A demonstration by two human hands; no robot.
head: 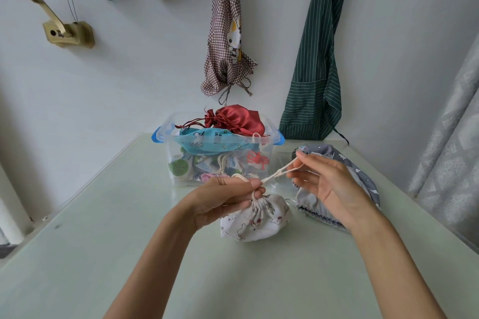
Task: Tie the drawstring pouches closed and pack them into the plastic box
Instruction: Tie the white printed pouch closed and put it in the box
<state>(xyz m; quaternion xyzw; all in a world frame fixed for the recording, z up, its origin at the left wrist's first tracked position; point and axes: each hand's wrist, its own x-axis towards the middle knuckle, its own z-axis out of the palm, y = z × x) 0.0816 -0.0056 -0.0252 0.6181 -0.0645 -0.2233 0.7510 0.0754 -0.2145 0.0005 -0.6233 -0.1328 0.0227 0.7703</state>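
A white printed drawstring pouch (256, 220) sits on the pale green table (103, 241), its neck gathered shut. My left hand (220, 197) pinches the gathered neck at the top of the pouch. My right hand (326, 184) pinches the cream drawstring (278, 173), which runs taut up and to the right from the neck. Behind them stands the clear plastic box (269, 160) with blue latches, holding several pouches; a red satin pouch (236, 119) and a teal printed pouch (207, 142) lie on top.
A grey cloud-print pouch (363, 179) lies open on the table to the right, partly behind my right hand. Aprons and bundled cloths hang on the white wall behind. The table's right edge meets a grey curtain (451, 137).
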